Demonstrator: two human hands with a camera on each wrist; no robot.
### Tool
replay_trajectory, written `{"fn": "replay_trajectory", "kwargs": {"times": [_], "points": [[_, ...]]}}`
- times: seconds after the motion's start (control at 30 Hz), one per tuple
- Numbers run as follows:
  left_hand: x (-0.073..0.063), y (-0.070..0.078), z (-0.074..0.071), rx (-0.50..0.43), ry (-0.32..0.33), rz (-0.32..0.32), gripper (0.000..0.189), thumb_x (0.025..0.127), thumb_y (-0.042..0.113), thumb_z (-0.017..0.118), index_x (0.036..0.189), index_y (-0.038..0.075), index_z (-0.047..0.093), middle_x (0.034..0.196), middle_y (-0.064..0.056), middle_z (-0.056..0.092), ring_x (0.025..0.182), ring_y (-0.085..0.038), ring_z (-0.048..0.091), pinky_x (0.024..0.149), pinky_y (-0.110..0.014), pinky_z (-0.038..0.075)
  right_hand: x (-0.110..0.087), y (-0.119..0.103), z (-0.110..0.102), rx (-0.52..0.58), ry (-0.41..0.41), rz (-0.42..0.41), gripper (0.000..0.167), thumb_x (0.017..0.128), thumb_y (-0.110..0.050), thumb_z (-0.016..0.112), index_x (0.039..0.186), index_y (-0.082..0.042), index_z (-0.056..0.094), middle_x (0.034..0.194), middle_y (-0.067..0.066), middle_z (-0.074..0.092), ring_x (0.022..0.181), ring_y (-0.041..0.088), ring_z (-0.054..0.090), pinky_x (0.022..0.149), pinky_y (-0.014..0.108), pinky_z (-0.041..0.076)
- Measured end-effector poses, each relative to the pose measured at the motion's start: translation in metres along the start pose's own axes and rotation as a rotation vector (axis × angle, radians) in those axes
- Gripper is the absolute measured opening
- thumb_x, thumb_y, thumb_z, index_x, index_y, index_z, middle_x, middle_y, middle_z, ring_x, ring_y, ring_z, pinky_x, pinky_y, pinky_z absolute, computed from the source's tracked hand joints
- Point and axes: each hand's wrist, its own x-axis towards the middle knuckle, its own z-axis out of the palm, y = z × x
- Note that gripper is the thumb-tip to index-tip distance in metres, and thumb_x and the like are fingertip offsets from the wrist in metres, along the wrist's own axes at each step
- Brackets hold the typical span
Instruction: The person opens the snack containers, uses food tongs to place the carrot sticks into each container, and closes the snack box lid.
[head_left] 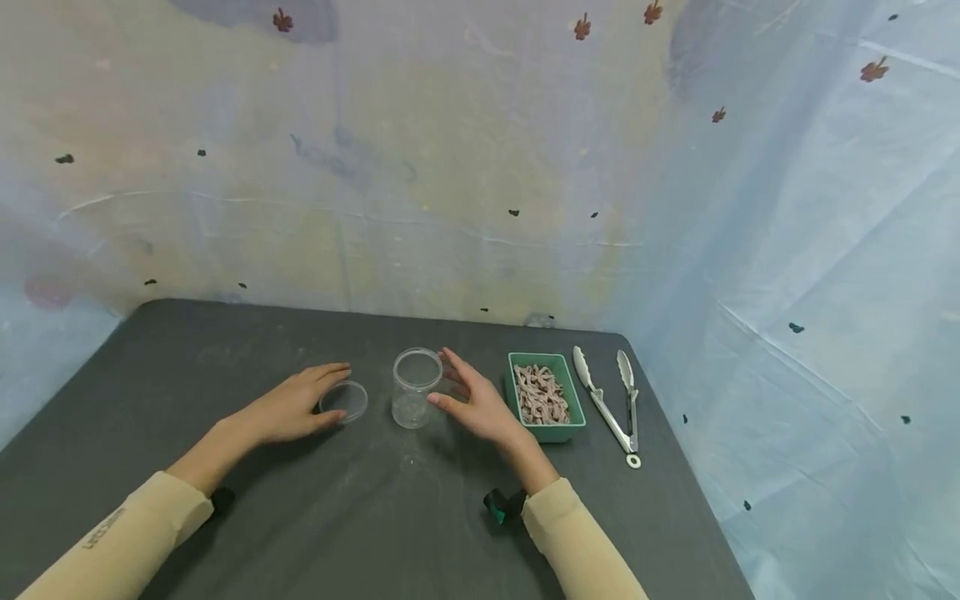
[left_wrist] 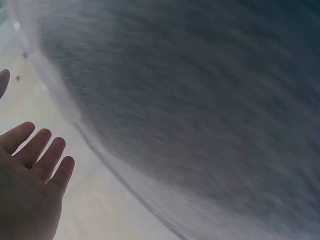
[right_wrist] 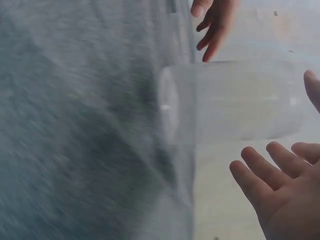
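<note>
A clear, open-topped plastic jar (head_left: 412, 408) stands upright on the dark table. My right hand (head_left: 480, 408) is at the jar's right side, fingers extended and thumb spread toward it. In the right wrist view the jar (right_wrist: 235, 102) appears sideways, with a gap between it and the fingers of my right hand (right_wrist: 285, 195). To the jar's left lies a round, clear lid (head_left: 351, 398). My left hand (head_left: 296, 406) is beside the lid, its thumb overlapping the lid's edge in the head view. Straight, slightly spread fingers (left_wrist: 49, 157) show in the left wrist view.
Right of my right hand stands a green rectangular tray (head_left: 551, 433) holding pinkish-brown strips. Metal tongs (head_left: 611, 417) lie spread beside it, near the table's right edge. Behind the table (head_left: 360, 517) hangs a pale plastic sheet (head_left: 420, 167), which also runs down the right side.
</note>
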Motion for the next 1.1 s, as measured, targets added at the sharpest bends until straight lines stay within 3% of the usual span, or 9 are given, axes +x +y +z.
{"fn": "replay_trajectory", "kwargs": {"times": [0.3,0.57,0.73,0.83,1.1], "points": [[0.012,0.014,-0.008,-0.124,0.071,-0.051,0.082,0.102,0.046,0.067,0.164,0.008,0.030,0.167,-0.020,0.028,0.151,-0.048,0.028,0.114,-0.074,0.025,-0.014,-0.024,-0.037,-0.021,0.125,-0.091,0.078,0.104,-0.021,0.068,0.167,-0.014,0.022,0.169,0.008,0.031,0.149,0.033,0.042,0.117,0.047,0.040],[0.027,0.043,-0.012,-0.314,0.174,-0.051,0.092,0.095,0.044,0.078,0.165,0.011,0.029,0.169,-0.018,0.024,0.153,-0.047,0.024,0.110,-0.072,0.034,-0.038,-0.025,-0.079,-0.139,0.359,-0.071,0.074,0.104,-0.012,0.067,0.165,-0.005,0.025,0.166,0.018,0.034,0.146,0.040,0.043,0.115,0.058,0.040],[0.038,0.055,-0.009,-0.373,0.228,-0.027,0.094,0.091,0.035,0.084,0.164,0.010,0.030,0.168,-0.018,0.025,0.152,-0.047,0.026,0.109,-0.072,0.035,-0.055,0.000,-0.112,-0.216,0.518,-0.003,0.071,0.105,-0.018,0.065,0.164,-0.005,0.028,0.163,0.018,0.037,0.144,0.040,0.043,0.115,0.060,0.038],[0.044,0.061,-0.005,-0.400,0.257,-0.022,0.096,0.089,0.031,0.087,0.164,0.010,0.031,0.167,-0.017,0.027,0.151,-0.047,0.028,0.109,-0.073,0.035,-0.064,0.028,-0.132,-0.301,0.589,0.066,0.070,0.106,-0.025,0.064,0.164,-0.008,0.029,0.162,0.015,0.038,0.143,0.036,0.044,0.114,0.058,0.039],[0.053,0.069,0.010,-0.481,0.266,-0.058,0.102,0.084,0.033,0.090,0.164,0.013,0.030,0.167,-0.018,0.025,0.151,-0.048,0.027,0.110,-0.073,0.033,-0.096,0.073,-0.168,-0.476,0.591,0.264,0.073,0.107,-0.032,0.061,0.163,-0.001,0.026,0.161,0.026,0.035,0.144,0.046,0.038,0.113,0.065,0.035]]}}
